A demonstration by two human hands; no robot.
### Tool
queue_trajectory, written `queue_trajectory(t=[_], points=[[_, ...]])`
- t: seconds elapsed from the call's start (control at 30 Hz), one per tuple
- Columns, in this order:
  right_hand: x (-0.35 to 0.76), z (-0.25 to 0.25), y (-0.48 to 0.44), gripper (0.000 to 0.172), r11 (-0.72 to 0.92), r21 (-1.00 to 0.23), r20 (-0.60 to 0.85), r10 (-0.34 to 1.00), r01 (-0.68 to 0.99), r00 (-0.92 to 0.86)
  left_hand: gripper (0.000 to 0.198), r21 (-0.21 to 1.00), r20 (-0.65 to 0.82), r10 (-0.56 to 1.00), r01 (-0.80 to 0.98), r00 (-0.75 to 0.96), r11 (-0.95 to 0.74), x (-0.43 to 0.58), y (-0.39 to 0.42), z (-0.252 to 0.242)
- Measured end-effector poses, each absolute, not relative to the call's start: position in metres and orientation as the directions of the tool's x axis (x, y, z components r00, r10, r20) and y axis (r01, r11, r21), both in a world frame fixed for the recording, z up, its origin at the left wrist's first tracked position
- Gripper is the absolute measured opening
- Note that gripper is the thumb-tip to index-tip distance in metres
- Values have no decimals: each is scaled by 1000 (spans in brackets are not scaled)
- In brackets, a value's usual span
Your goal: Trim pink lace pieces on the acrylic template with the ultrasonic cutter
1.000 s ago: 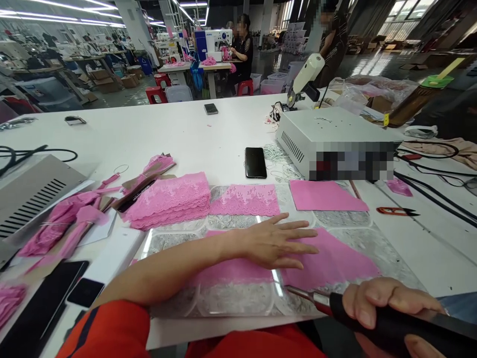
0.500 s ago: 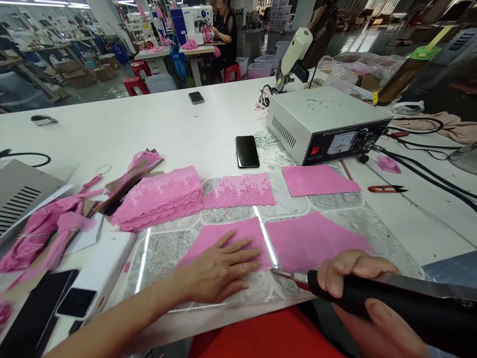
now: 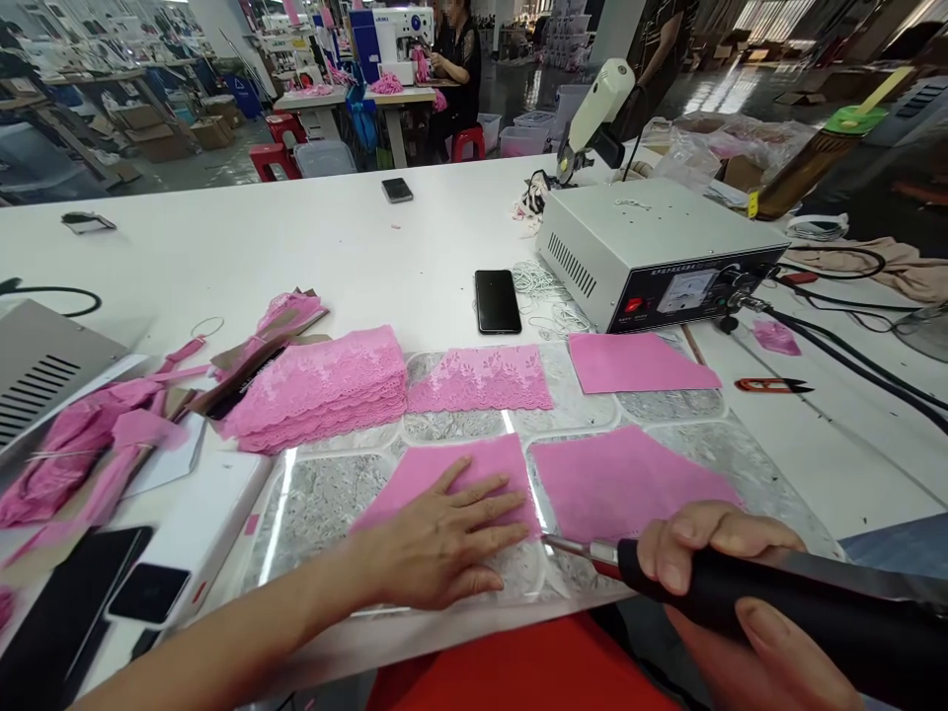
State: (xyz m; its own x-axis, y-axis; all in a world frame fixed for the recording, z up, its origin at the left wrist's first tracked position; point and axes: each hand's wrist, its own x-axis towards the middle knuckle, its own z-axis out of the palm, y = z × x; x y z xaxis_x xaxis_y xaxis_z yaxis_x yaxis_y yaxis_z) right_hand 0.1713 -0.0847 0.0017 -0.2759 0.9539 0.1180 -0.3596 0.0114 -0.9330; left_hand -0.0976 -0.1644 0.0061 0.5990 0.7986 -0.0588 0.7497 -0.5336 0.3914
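The left hand (image 3: 436, 541), a second ago reaching across to the right-hand cloth (image 3: 629, 479), now lies palm down, fingers loosely spread, on the left-hand cloth (image 3: 489, 456), which looks steadied. The right hand (image 3: 715, 538) grips a black-handled tool (image 3: 836, 614), its tip beside that cloth's near corner (touching or not, I cannot tell). The left-hand cloth is plain pink, flat and slant-sided, on the grey mat (image 3: 318, 504) covering the counter (image 3: 333, 257).

"juki" (image 3: 382, 19) on the white sewing machine (image 3: 389, 44) in back, illegibly small white characters (image 3: 677, 267) across the grey box's (image 3: 659, 247) front
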Motion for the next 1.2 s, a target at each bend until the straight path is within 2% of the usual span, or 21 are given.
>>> queue_trajectory(t=[0.23,0.5,0.87,1.2], points=[[155,17,-91,13,75,-893,235,918,-443,-319,52,377,-15,809,753,587,-539,-98,-164,1],[158,18,-93,17,77,-892,228,927,-446,-297,56,410,-27,823,757,567,-508,-95,-164,2],[155,21,-89,15,80,-907,208,939,-414,-275,52,402,-14,828,761,561,-509,-96,-165,2],[148,29,-94,12,95,-899,226,937,-427,-266,55,409,-35,831,766,556,-495,-95,-166,1]])
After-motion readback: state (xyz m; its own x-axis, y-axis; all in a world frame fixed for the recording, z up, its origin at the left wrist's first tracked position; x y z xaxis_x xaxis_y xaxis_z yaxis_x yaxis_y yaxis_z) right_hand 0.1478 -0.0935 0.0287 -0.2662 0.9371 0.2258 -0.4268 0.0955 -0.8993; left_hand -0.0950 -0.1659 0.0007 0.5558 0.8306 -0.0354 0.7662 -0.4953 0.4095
